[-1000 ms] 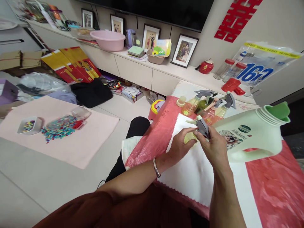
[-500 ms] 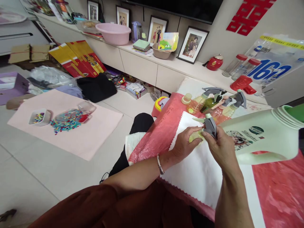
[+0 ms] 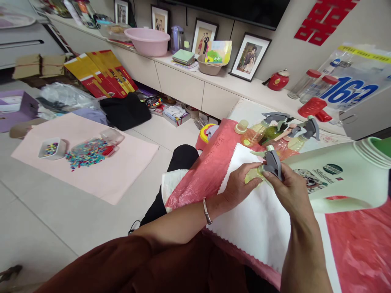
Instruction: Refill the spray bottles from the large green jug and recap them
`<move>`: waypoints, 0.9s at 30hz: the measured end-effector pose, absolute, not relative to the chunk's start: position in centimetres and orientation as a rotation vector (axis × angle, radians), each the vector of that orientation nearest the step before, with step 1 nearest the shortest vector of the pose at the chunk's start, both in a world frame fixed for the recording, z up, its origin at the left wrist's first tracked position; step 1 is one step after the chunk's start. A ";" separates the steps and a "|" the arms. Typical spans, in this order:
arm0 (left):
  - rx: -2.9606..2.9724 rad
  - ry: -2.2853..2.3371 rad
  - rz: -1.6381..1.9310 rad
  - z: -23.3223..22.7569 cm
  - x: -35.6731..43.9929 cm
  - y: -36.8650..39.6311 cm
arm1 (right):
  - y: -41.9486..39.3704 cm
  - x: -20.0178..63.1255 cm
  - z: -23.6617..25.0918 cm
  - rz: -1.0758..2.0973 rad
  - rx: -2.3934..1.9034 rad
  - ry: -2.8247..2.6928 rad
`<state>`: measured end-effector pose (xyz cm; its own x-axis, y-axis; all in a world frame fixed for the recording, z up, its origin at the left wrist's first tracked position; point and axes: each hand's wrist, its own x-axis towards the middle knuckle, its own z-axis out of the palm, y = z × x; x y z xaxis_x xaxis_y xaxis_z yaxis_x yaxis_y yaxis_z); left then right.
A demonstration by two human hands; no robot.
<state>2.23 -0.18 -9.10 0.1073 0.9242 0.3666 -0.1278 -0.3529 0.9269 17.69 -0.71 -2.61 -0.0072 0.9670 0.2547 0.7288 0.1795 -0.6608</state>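
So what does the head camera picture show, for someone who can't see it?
Two hands, left hand and right hand, hold a small spray bottle by its grey trigger head over a white cloth; a big pale green jug lies alongside.

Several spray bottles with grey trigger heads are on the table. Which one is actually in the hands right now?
The small yellow-green spray bottle over the white cloth: left hand grips its body, right hand its grey trigger head. The other spray bottles lie untouched behind.

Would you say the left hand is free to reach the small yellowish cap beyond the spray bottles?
Probably not at once: the left hand grips the small spray bottle, though nothing blocks the way to the cap.
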 end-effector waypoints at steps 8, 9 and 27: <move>1.444 0.863 1.409 -9.1 2.3 -0.3 | -1.1 16.8 -3.0 0.321 -1.631 -1.720; 1.457 0.866 1.411 -9.2 2.4 -0.3 | -1.2 16.7 -3.2 0.293 -1.632 -1.705; 1.598 0.843 1.471 -9.8 2.4 -0.1 | -1.7 15.5 -5.5 0.216 -1.468 -1.691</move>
<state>2.38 -0.06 -9.84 0.1063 0.8769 0.4688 -0.0392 -0.4675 0.8831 15.50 -1.71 -5.50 0.0655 0.8732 0.4830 0.7238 0.2917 -0.6254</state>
